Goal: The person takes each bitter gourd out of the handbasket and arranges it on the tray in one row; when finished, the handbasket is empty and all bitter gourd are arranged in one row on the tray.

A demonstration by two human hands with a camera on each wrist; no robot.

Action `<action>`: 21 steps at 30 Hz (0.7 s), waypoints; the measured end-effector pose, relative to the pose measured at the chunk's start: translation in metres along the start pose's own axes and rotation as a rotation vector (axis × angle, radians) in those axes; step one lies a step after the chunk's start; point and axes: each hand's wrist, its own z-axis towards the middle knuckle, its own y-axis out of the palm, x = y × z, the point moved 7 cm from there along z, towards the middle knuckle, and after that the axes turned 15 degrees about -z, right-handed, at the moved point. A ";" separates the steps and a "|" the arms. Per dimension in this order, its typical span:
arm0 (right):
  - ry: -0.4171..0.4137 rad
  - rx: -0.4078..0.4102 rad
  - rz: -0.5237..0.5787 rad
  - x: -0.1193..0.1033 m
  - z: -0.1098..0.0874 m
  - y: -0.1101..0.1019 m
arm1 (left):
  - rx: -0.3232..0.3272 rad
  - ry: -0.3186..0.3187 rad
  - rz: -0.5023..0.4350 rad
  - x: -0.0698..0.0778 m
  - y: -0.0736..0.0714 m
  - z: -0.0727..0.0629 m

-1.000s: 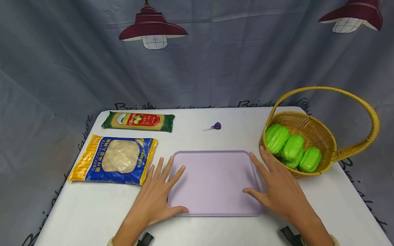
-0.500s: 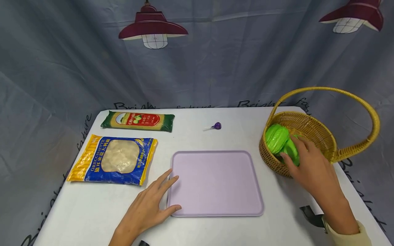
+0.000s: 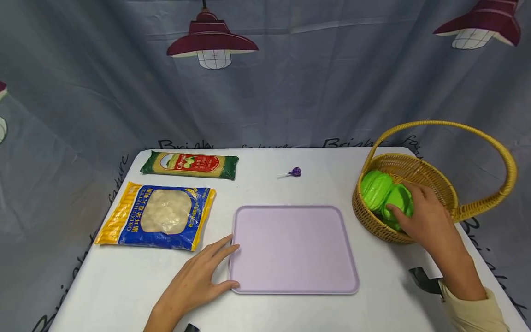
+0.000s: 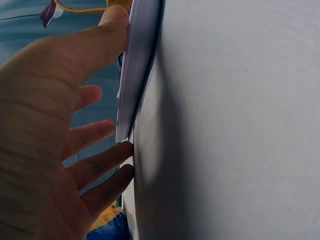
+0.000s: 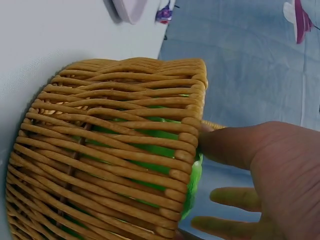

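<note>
The right hand (image 3: 433,221) is inside the mouth of the basket (image 3: 375,230), and its fingers are curled around one green piece (image 3: 400,200), with the thumb on the near side and the other fingers on the far side. This piece is in the basket, just beside another green lump (image 3: 375,190). The left hand (image 3: 199,276) has its fingers spread; its thumb touches the left edge of the lilac tray (image 3: 294,249), and the fingers are beside the same edge.

Left of the tray lies a blue and yellow bag (image 3: 166,212), on which one can read "ORECCHIETTE" and Chinese characters. Behind it is a long green and gold packet (image 3: 188,165); its red label shows a word beginning with "Olivoil", the end being unclear. A purple lollipop (image 3: 294,172) lies behind the tray on the white table (image 3: 290,316). The grey curtain (image 3: 269,101) carries printed red lamps (image 3: 213,44) and, at the table's far edge, the word "Bright".
</note>
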 end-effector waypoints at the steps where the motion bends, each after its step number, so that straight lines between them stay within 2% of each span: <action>1: 0.002 -0.005 0.006 0.000 0.001 0.001 | -0.005 -0.002 -0.003 -0.001 0.000 -0.001; 11: 0.033 -0.038 0.042 0.002 0.003 0.007 | -0.038 0.045 -0.016 -0.003 -0.003 0.001; 15: 0.057 -0.034 0.047 0.002 0.002 0.010 | -0.039 0.051 -0.004 -0.004 -0.003 0.001; 21: 0.045 0.010 0.062 -0.002 0.002 0.006 | -0.031 0.046 -0.002 -0.005 -0.001 -0.002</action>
